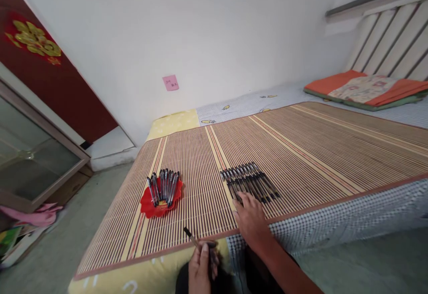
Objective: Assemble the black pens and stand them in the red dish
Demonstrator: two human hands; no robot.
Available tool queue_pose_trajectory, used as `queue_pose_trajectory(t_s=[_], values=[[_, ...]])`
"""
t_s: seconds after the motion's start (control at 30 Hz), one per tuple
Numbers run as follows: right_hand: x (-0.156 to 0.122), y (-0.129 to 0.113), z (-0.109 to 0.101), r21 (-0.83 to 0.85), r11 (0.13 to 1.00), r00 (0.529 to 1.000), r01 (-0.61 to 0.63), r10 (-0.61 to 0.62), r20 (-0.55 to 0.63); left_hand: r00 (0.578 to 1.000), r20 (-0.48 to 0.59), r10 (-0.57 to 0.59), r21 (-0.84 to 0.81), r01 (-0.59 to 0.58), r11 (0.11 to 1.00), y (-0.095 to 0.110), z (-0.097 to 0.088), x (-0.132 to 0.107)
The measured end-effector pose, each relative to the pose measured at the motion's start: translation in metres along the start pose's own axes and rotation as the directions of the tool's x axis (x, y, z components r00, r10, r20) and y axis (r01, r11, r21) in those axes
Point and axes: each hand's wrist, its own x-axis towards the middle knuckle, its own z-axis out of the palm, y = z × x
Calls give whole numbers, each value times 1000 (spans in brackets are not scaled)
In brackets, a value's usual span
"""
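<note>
My left hand [200, 262], low at the front edge of the bed, is closed around a pen [191, 237] whose black end points up and left. Something dark shows by its fingertips, too blurred to name. Further right, my right hand [250, 218] reaches over the mat, its thumb and bent fingers closed on the lower part of the leftmost pen in a row of black and clear pens [252, 180]. Those pens lie side by side, slanted. To the left, several capped pens [163, 187] rest in a red scalloped dish [147, 205].
A striped bamboo mat [197, 173] covers the bed. Folded orange and green bedding [364, 89] lies at the back right, below a white radiator [394, 35]. A pink note [170, 82] is on the wall. At left stands a glass-fronted cabinet [30, 151].
</note>
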Motion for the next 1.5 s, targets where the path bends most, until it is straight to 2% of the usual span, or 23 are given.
queue_pose_trajectory(t_s=[0.23,0.47,0.57,0.83,0.97,1.1,1.17,1.2,1.27,1.33,1.4,1.5], values=[[0,-1,8,-20,1000,1000,23,-23,-21,1000,-15,-16,5,16,1000,1,1,-2],[-2,-2,12,50,996,997,71,-70,-17,1000,24,-13,-10,13,1000,-4,0,0],[1,-5,9,56,996,998,70,-70,5,1000,29,-9,-9,9,1000,-4,-1,1],[20,-24,-1,-62,997,990,49,-40,139,999,34,19,45,-20,999,-3,1,-4],[35,-35,4,-20,1000,978,14,-9,210,997,20,71,88,-72,994,13,6,0],[51,-41,12,144,987,975,-75,42,220,978,53,204,128,-209,970,49,25,25],[60,-40,16,333,936,982,-116,58,178,956,15,292,136,-292,947,66,39,47],[65,-39,17,448,883,985,-137,72,159,941,-1,339,151,-335,930,73,45,60],[76,-37,17,660,728,982,-187,118,148,903,-55,426,191,-409,892,83,58,86],[89,-36,14,794,564,973,-226,168,158,872,-89,481,212,-455,865,87,69,111],[103,-36,10,866,443,965,-233,214,150,871,-83,485,202,-462,864,87,79,131],[127,-39,6,922,312,956,-230,252,153,894,6,449,145,-445,884,83,91,146]])
